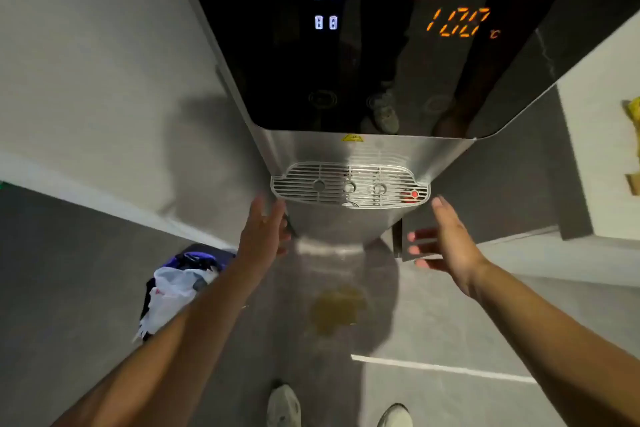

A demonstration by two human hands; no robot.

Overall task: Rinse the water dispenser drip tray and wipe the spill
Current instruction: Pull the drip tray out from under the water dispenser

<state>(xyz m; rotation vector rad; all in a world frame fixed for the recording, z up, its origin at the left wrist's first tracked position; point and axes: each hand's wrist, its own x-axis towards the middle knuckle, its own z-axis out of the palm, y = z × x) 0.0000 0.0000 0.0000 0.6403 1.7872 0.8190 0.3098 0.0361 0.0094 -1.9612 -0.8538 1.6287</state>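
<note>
A: Both hands up, either side of the water dispenser. Left hand spread wide, fingers loose, holding nothing. Right hand the same: open, palm turned inward, empty

B: Drip tray?

A: Drip tray sits in its slot on the dispenser front, just above and between the two hands. Silver slotted grille, red dot toward the right-hand end. Left fingertips near its left corner; cannot tell if they touch the casing. Right fingertips just below its right corner, apart from it

B: The spill?

A: Yellowish spill on the grey floor, below the hands and between the forearms, nearer the person than the dispenser base

B: Anything else around?

A: White plastic bag over something dark, under the left forearm. Two pale shoes at the bottom edge, beneath the spill. Display above the hands reads 100 in orange
</note>
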